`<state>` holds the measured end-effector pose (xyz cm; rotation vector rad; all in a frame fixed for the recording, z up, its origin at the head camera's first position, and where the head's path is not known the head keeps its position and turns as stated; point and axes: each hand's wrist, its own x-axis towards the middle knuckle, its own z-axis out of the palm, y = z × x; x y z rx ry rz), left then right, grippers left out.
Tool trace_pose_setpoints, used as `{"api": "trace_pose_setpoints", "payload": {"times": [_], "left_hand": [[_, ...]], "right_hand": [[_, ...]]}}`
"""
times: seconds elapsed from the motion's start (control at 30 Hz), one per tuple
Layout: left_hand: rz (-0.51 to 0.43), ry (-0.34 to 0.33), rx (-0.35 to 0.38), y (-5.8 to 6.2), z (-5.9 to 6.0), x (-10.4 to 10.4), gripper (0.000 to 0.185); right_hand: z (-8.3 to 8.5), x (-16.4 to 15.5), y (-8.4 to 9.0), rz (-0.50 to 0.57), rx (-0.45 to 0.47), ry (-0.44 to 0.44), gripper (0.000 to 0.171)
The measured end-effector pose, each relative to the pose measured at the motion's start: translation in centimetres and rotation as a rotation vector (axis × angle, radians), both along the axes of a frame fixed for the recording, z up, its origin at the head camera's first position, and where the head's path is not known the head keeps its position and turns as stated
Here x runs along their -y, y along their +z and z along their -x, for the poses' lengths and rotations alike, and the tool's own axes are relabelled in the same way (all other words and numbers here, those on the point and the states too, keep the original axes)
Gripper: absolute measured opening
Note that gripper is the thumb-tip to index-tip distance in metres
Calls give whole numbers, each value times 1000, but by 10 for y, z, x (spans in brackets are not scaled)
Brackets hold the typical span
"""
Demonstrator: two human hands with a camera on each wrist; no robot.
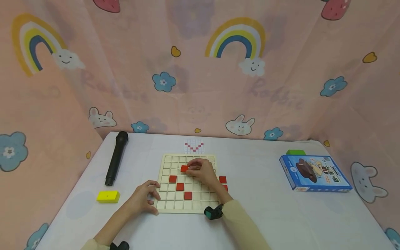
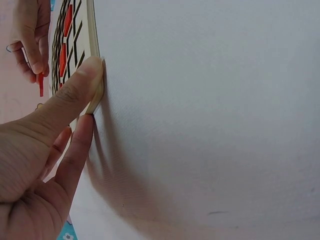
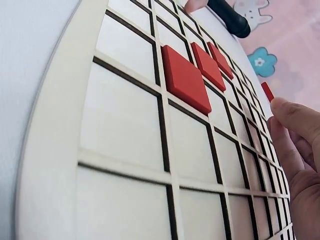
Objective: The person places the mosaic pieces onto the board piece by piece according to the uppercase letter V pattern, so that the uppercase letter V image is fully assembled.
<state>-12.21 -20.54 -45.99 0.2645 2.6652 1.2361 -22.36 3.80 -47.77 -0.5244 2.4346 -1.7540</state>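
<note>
A pale wooden grid board lies on the table with three red square tiles in its cells, including one nearest the front. Between thumb and fingers, my right hand pinches another red tile above the board's upper part. That tile is tilted on edge in the left wrist view. My left hand holds the board's near left corner, thumb on the corner and fingers along the side. More red tiles lie beside the board's right edge, partly hidden by the right forearm.
Behind the board lies a small grid card with a red V pattern. A black microphone and a yellow block are at the left. At the right, a blue box lies in front of a green block.
</note>
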Motion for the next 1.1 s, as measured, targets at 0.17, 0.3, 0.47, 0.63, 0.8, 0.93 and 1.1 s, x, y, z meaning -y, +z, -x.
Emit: {"api": "trace_pose_setpoints", "payload": {"times": [0.17,0.3,0.47,0.63,0.8,0.93,1.1], "left_hand": [[-6,-28,-18,-2,1,2,36],[-3,-24,-18,-3,2,0,36],[10,-15,-17,-2,2,1,36],[5,-9,-15,-3,1,3,36],[14,-10,-20,-4,1,2,35],[18,-16,-26,-4,1,3,35],[10,-13,-19,-4,0,3,35]], "right_hand": [[2,17,2,-49,-10,4,22],[6,27,6,-83,-35,27,20],[10,38,12,-140,-40,103,21],[11,48,17,-206,-39,161,22],[12,53,20,-236,-33,169,20],[13,54,18,-267,-52,170,20],[14,57,15,-255,-40,177,20]]}}
